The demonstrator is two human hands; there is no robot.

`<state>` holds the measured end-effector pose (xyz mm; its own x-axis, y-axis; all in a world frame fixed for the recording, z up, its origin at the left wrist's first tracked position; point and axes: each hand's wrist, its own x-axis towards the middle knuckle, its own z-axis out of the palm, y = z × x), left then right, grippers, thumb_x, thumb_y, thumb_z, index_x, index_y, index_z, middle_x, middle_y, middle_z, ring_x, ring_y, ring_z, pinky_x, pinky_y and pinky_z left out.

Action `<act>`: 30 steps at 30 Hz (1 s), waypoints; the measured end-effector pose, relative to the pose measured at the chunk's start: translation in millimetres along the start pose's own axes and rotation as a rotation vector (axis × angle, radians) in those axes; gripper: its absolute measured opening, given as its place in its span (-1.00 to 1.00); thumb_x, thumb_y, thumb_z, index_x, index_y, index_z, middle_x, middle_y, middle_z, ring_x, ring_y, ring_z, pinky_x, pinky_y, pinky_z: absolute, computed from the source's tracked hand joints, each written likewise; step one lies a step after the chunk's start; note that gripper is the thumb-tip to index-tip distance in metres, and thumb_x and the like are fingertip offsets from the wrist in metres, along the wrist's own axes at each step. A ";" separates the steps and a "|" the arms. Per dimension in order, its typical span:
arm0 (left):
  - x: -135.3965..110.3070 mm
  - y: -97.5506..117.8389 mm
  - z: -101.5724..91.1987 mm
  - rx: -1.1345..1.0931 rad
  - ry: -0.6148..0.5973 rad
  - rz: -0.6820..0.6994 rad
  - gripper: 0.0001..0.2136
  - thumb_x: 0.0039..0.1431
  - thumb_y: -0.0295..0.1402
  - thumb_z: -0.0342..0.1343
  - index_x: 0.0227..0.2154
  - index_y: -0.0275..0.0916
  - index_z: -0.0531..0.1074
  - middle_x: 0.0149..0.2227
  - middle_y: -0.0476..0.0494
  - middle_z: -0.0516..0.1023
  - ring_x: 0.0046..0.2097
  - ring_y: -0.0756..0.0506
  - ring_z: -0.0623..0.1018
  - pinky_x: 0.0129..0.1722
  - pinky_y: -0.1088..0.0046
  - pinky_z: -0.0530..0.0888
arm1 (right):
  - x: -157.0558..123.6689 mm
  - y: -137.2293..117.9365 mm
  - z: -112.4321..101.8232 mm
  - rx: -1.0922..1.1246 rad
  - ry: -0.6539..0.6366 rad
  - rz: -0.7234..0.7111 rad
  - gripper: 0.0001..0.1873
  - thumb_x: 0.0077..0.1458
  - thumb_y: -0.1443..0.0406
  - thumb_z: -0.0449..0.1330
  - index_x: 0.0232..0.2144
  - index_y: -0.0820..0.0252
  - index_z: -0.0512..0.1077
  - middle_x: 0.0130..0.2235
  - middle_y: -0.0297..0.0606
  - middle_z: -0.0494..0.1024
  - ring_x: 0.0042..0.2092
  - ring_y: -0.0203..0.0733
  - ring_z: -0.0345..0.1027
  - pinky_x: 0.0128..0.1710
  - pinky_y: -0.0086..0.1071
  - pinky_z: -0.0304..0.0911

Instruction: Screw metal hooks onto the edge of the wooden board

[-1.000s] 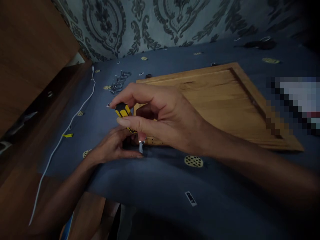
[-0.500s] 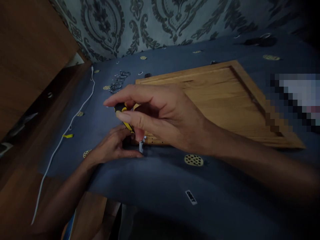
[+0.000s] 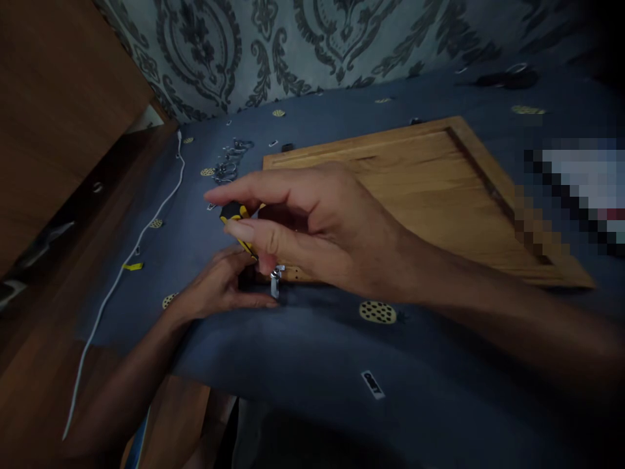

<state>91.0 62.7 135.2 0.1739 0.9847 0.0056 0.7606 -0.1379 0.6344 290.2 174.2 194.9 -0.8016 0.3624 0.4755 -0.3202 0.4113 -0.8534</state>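
Note:
My right hand (image 3: pixel 317 234) holds a black and yellow screwdriver (image 3: pixel 233 212) by its handle between thumb and fingers. The tool tilts down toward the near left corner of a framed wooden panel (image 3: pixel 420 189); its tip is hidden behind my fingers. At that corner a small shiny metal latch (image 3: pixel 275 285) lies against the panel's edge. My left hand (image 3: pixel 215 286) is closed around the corner, its thumb at the latch's lower end. Small dark holes show in the edge just right of the latch.
Several small metal fittings (image 3: pixel 227 170) lie on the dark blue patterned cloth (image 3: pixel 312 365) beyond my hands. A white cable (image 3: pixel 146 231) runs along the left. A dark-handled tool (image 3: pixel 512 79) lies at the back right, and a blurred-out object (image 3: pixel 586 176) sits at the right.
The screwdriver handle has turned and shifted slightly left in my right hand. My left hand and the latch keep nearly the same place.

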 end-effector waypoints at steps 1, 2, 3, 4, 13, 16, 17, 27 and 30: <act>-0.1 0.4 -0.3 0.007 0.002 -0.002 -0.51 0.11 0.17 0.31 -0.26 -0.21 0.51 -0.30 -0.09 0.55 -0.23 -0.15 0.55 -0.01 0.19 0.55 | 0.1 -0.1 0.1 -0.006 -0.006 0.002 -0.74 0.40 0.25 0.12 0.03 0.19 0.50 -0.09 -0.32 0.61 -0.01 -0.22 0.55 -0.17 -0.41 0.48; -0.2 0.9 -0.3 0.012 0.005 -0.005 -0.51 0.10 0.17 0.31 -0.25 -0.20 0.52 -0.30 -0.09 0.56 -0.22 -0.15 0.55 -0.02 0.19 0.56 | 0.2 -0.1 0.0 -0.010 -0.007 0.005 -0.76 0.39 0.22 0.14 -0.01 0.16 0.51 -0.12 -0.34 0.61 -0.05 -0.22 0.56 -0.20 -0.41 0.48; -0.3 1.4 -0.2 0.011 0.006 -0.006 -0.50 0.09 0.17 0.32 -0.23 -0.20 0.53 -0.29 -0.10 0.56 -0.21 -0.16 0.56 -0.03 0.18 0.56 | 0.3 -0.3 -0.1 -0.013 -0.007 0.016 -0.78 0.38 0.20 0.16 -0.05 0.13 0.52 -0.15 -0.35 0.61 -0.08 -0.21 0.56 -0.23 -0.41 0.47; -0.2 1.9 0.1 0.001 0.004 -0.004 -0.50 0.09 0.17 0.32 -0.19 -0.20 0.54 -0.27 -0.11 0.57 -0.20 -0.18 0.56 -0.04 0.17 0.56 | 0.3 -0.5 -0.2 -0.015 -0.008 0.025 -0.79 0.36 0.17 0.19 -0.09 0.12 0.53 -0.18 -0.35 0.61 -0.11 -0.20 0.56 -0.26 -0.42 0.47; -0.3 0.8 4.6 -0.069 0.005 0.000 -0.47 0.12 0.13 0.32 -0.05 -0.20 0.52 -0.11 -0.15 0.59 -0.09 -0.22 0.59 -0.07 0.19 0.59 | 1.0 -3.1 -2.0 0.035 -0.005 0.030 -0.86 0.29 0.22 0.29 -0.25 0.16 0.45 -0.34 -0.40 0.53 -0.23 -0.30 0.50 -0.35 -0.50 0.40; -0.9 -0.7 4.5 -0.057 0.013 0.016 -0.48 0.11 0.16 0.31 -0.12 -0.21 0.52 -0.17 -0.14 0.58 -0.12 -0.20 0.59 -0.05 0.18 0.58 | 0.6 -3.3 -3.1 0.071 -0.032 0.048 -0.80 0.30 0.24 0.27 -0.06 0.18 0.50 -0.20 -0.35 0.59 -0.18 -0.27 0.54 -0.36 -0.48 0.44; -0.9 -0.7 4.2 -0.059 0.003 0.019 -0.49 0.11 0.16 0.31 -0.14 -0.20 0.52 -0.20 -0.12 0.58 -0.15 -0.18 0.59 -0.05 0.20 0.58 | 0.3 -3.2 -3.3 0.068 -0.036 0.064 -0.76 0.31 0.23 0.25 -0.01 0.16 0.51 -0.18 -0.34 0.60 -0.16 -0.25 0.56 -0.37 -0.47 0.45; 2.0 2.9 2.0 -0.031 -0.001 0.086 -0.50 0.22 0.15 0.23 -0.10 -0.21 0.52 -0.26 -0.05 0.56 -0.26 -0.11 0.53 -0.26 0.37 0.50 | 2.8 -6.7 -2.7 0.047 -0.023 0.124 -0.87 0.13 0.24 0.39 -0.33 0.06 0.49 -0.33 -0.35 0.61 -0.35 -0.25 0.51 -0.56 -0.46 0.37; 1.6 3.4 2.1 0.020 0.018 0.107 -0.50 0.22 0.17 0.21 -0.13 -0.22 0.52 -0.28 -0.05 0.53 -0.24 -0.11 0.51 -0.26 0.36 0.49 | 2.7 -6.9 -2.6 0.101 -0.030 0.140 -0.87 0.17 0.30 0.36 -0.32 0.09 0.45 -0.41 -0.44 0.52 -0.46 -0.33 0.41 -0.56 -0.48 0.33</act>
<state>95.2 63.6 135.7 0.2435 0.9660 0.0869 0.7506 -0.2445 0.6138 291.5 174.5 202.6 -0.8564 0.3844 0.3448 -0.2519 0.2720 -0.9288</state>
